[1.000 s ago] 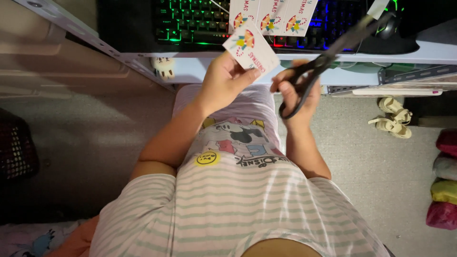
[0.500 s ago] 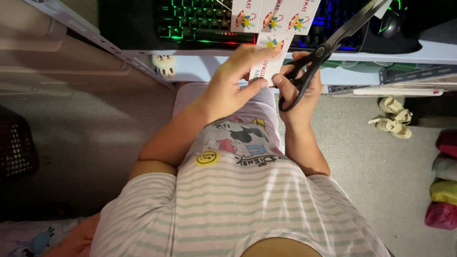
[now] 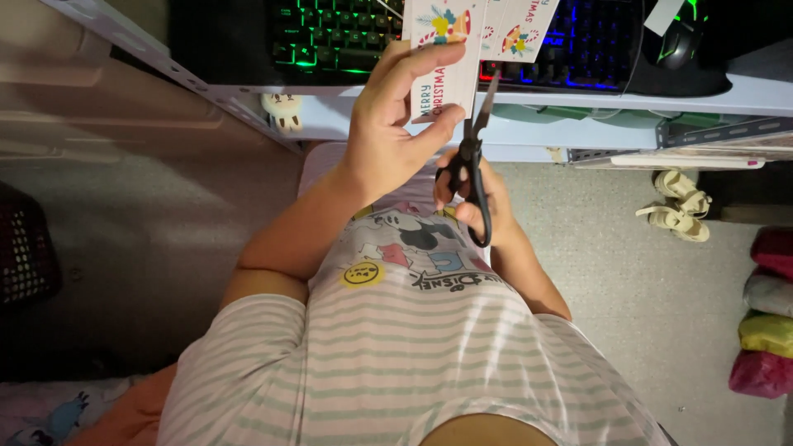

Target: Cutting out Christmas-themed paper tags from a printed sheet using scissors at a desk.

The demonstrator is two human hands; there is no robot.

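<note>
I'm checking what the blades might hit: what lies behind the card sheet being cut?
Behind the card sheet lies a backlit keyboard on the desk; its middle keys are covered by the sheet. The left hand holds the sheet.

The desk edge (image 3: 578,103) and keyboard (image 3: 330,37) block the way above. There is open floor (image 3: 628,272) to the right, up to the sandals (image 3: 677,206).

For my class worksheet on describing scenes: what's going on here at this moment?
A seated person is cutting a printed card sheet with black scissors. The left hand pinches the sheet up in front of a lit keyboard on the desk, while the right hand works the scissors, blades pointing up at the sheet's lower edge.
</note>
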